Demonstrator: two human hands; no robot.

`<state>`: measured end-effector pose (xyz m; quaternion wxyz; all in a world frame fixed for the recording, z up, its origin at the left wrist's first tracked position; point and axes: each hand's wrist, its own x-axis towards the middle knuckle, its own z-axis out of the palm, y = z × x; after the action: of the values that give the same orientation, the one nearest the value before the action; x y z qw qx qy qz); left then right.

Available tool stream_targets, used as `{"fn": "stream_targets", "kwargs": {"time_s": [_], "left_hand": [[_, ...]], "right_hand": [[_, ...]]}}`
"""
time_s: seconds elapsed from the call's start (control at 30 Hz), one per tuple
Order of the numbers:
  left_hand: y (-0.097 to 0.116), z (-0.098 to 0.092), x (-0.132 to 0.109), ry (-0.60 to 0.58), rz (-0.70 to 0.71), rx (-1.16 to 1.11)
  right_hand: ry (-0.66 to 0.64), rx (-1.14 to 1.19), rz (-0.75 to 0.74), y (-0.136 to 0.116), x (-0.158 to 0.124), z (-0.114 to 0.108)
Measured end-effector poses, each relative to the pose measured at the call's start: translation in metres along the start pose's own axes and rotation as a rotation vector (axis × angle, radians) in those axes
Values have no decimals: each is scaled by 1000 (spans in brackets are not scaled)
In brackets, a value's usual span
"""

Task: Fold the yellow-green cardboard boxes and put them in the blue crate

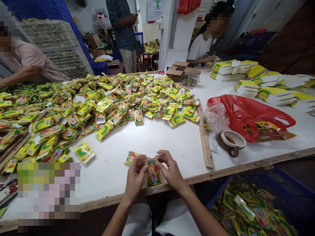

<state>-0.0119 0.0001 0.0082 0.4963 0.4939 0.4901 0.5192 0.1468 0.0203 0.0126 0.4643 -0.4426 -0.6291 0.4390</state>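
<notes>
Between my hands, at the table's front edge, is a small yellow-green packet box (153, 173) with red and pink print, its pale top edge toward the far side. My left hand (136, 177) pinches its upper left corner between thumb and fingers. On the other upper corner, my right hand (171, 172) has its thumb and curled fingers closed. Just behind my left hand lies another printed packet (131, 157), partly hidden by the fingers. A flat yellow-green box (84, 152) rests alone farther left on the white tabletop (108, 164).
A large heap of small yellow boxes (118, 98) spreads over the table's left and back. To the right are a wooden strip (205, 144), a brown mug (231, 142), a red plastic bag (246, 111) and stacked flat cartons (265, 88). A blue crate (290, 190) of packets stands below right. Several people are nearby.
</notes>
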Motion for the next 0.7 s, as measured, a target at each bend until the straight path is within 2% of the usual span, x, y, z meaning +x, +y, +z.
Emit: {"fn": "stream_targets", "kwargs": {"time_s": [0.1,0.17,0.43,0.7], "left_hand": [[4,0,-1,-45,27,112],[7,0,-3,-31,41,136],[10,7,3,66,-49,132],[0,3,-4,12,-46,82]], "right_hand": [[-43,-17,-23,-1,-2,-1],[-42,-32,-29,-4,-2,-2],[24,-107,77,-13,7,4],[-39,-17,61,-6,-2,1]]}}
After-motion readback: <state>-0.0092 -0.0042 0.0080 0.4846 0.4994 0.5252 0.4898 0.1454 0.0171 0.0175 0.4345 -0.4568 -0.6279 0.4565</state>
